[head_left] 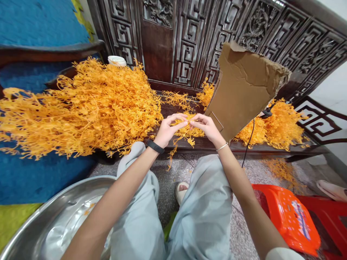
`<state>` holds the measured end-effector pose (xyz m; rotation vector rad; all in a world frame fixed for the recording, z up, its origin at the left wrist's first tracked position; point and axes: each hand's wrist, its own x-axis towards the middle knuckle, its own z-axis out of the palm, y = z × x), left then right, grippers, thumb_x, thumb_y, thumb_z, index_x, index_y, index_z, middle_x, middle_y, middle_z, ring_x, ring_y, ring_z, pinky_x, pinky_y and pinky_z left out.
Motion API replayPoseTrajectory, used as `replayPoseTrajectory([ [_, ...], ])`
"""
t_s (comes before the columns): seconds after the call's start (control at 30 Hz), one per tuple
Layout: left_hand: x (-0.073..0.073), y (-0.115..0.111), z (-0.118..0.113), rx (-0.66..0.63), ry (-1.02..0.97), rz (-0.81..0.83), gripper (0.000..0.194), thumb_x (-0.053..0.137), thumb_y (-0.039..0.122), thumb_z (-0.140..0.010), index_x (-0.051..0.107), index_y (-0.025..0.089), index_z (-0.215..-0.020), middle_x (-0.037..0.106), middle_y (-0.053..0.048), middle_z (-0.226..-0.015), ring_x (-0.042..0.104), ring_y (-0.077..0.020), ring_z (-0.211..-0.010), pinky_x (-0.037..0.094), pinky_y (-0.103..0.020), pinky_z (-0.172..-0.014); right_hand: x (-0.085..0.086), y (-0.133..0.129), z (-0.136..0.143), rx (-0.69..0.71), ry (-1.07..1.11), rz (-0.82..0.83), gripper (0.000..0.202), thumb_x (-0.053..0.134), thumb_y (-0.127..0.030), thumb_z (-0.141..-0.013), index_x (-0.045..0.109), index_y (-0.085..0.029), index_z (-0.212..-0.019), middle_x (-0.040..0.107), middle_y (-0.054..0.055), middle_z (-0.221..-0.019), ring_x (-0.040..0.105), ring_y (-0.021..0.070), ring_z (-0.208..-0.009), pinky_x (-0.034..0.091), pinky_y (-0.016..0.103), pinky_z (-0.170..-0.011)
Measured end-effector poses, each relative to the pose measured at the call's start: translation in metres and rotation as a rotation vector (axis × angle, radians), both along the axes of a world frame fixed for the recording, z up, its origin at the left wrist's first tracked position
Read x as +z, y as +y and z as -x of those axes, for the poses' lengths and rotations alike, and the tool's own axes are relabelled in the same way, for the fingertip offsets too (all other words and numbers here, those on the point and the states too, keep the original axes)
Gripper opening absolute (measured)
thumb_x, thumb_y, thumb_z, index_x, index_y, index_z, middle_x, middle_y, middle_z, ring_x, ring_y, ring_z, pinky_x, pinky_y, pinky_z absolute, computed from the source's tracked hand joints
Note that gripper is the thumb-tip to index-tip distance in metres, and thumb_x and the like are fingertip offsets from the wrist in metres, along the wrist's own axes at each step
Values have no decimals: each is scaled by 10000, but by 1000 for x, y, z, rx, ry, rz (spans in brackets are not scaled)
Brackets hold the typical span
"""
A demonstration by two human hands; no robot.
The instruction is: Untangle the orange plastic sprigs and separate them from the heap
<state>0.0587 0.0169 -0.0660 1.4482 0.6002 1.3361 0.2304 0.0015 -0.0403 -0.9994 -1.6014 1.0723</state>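
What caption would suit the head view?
Left hand and right hand close together at orange branching strands, before a carved wooden bench, cardboard to the right.

Bright, even indoor light casts only soft shadows; pale glare shows on the carved bench back [159, 50] and metal basin [81, 186]. The outer edges stretch and smear, blurring the blue cushion [38, 23], while the central orange strands [116, 108] look sharper

From a distance, I looked through one head-worn camera, forward and down, close above the person's trousered legs [208, 202], toward the carved wooden bench back [157, 50].
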Motion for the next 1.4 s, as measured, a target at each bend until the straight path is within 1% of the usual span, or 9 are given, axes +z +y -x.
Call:
replayPoseTrajectory([
  [0.13, 5, -3, 0, -137, 14, 77, 124, 698, 268, -693, 636, 177, -750, 656, -20, -849, 590, -144, -850, 432, -313, -858, -1, 0, -1, -6, 26, -20, 190, 699, -355, -716, 618, -184, -737, 626, -14, -680, 592, 104, -654, 485, 252, -699],
  [0.27, 6, -5, -1, -194, 40, 105, 177, 744, 260, -634, 611, 165, -704, 630, 1, -752, 590, -127, -760, 453, -283, -781, -1, 0, -1, -47, -14, -26, 182, 708, -348, -699, 623, -189, -722, 632, -16, -698, 582, 102, -665, 478, 245, -701],
  [0.4, 5, -6, -2, -223, -47, 174, 158, 722, 259, -667, 610, 164, -726, 630, 8, -735, 608, -115, -750, 448, -248, -747, -1, -1, -1, -51, -6, -20, 195, 694, -362, -710, 611, -185, -700, 617, -18, -674, 572, 98, -656, 465, 238, -697],
  [0.6, 4, -4, 2, -281, -174, 358, 144, 684, 269, -699, 648, 188, -812, 658, -11, -799, 591, -100, -748, 426, -188, -599, 2, -2, 1, -47, 41, 18, 285, 701, -425, -687, 545, -187, -674, 599, -26, -681, 562, 91, -619, 453, 236, -672],
  [0.73, 2, 0, 3, -231, -189, 342, 109, 675, 243, -708, 650, 193, -802, 636, 7, -870, 556, -77, -741, 427, -180, -616, 2, -3, 3, -59, 27, 40, 338, 715, -463, -656, 517, -190, -666, 581, -29, -661, 569, 101, -610, 464, 253, -684],
  [0.93, 6, -1, 5, -349, -198, 371, 84, 644, 223, -729, 594, 173, -775, 598, 6, -779, 578, -101, -738, 419, -201, -609, 0, -2, 2, -46, 50, 11, 324, 702, -470, -673, 534, -192, -663, 555, -30, -650, 557, 100, -635, 464, 243, -684],
  [1.1, 11, -6, 8, -433, -194, 402, 104, 647, 232, -709, 577, 159, -733, 624, -22, -771, 579, -115, -718, 425, -221, -606, 1, -2, 3, -13, 59, -15, 254, 708, -404, -689, 571, -191, -668, 587, -25, -655, 550, 94, -619, 463, 231, -646],
  [1.23, 12, -6, 11, -527, -203, 376, 169, 624, 303, -707, 573, 150, -653, 612, -37, -745, 543, -111, -649, 374, -223, -512, 1, -3, 3, 46, 63, 1, 206, 711, -361, -698, 604, -185, -691, 600, -25, -649, 569, 99, -618, 471, 242, -660],
  [1.4, 12, -5, 13, -573, -163, 359, 231, 619, 335, -692, 566, 140, -579, 550, -34, -616, 478, -91, -536, 308, -216, -433, 0, -6, 8, 146, 89, 64, 236, 721, -370, -690, 598, -169, -697, 616, -19, -639, 591, 107, -598, 477, 256, -648],
])
